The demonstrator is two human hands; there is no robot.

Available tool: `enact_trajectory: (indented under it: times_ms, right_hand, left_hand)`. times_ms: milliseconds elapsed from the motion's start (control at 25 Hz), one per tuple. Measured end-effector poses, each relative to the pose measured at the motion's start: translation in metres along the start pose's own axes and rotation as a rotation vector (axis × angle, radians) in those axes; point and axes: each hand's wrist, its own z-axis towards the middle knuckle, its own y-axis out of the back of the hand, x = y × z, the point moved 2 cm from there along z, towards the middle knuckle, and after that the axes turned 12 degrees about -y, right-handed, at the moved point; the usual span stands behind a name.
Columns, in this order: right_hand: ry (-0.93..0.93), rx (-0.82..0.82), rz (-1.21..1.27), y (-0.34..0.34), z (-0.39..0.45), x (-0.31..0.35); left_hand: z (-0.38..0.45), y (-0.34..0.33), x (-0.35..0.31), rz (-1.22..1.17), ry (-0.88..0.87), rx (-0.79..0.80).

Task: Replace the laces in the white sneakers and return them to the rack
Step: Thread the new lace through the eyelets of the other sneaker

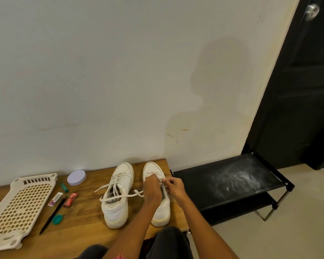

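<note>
Two white sneakers stand side by side on a wooden table point(82, 217), toes toward the wall. The left sneaker point(118, 195) is laced, and its white lace ends point(120, 197) lie loose across the opening and onto the table. Both hands work over the right sneaker point(160, 208). My left hand point(152, 187) covers its tongue and pinches the lace. My right hand point(174, 186) pinches a white lace end point(162, 181) just beside it. The black shoe rack point(232, 186) stands low to the right of the table.
On the table's left lie a cream perforated plastic tray point(21, 206), a lilac round lid point(76, 177), a black pencil point(51, 215), a white eraser point(55, 199), a red wrapper point(70, 200) and two small teal pieces. A black door point(303, 81) is at the right; the wall is close behind.
</note>
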Motion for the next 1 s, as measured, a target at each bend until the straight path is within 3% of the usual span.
enact_trajectory:
  times_ms: [320, 520, 720, 800, 880, 960, 1000]
  right_hand:
    - [0.003, -0.002, -0.008, 0.002, -0.004, 0.003]
    - [-0.039, 0.125, 0.072, 0.009, -0.006, 0.002]
    - [-0.145, 0.058, 0.058, 0.008, -0.001, 0.012]
    - [-0.231, -0.056, 0.321, 0.026, -0.002, 0.016]
    - [-0.280, -0.185, 0.771, 0.062, 0.006, 0.019]
    - [-0.227, -0.293, 1.136, 0.103, 0.015, 0.024]
    - [-0.184, -0.334, 1.160, 0.118, 0.015, 0.028]
  left_hand:
    - [0.001, -0.003, -0.004, 0.059, -0.034, 0.027]
    - [0.009, 0.000, -0.005, 0.070, -0.147, 0.034]
    - [0.037, 0.019, -0.003, 0.113, -0.168, 0.307]
    - [0.048, 0.025, 0.000, 0.135, -0.178, 0.389]
    - [0.055, 0.028, 0.004, 0.170, -0.209, 0.433]
    - [0.059, 0.026, 0.005, 0.233, -0.272, 0.462]
    - [0.061, 0.022, 0.005, 0.260, -0.293, 0.481]
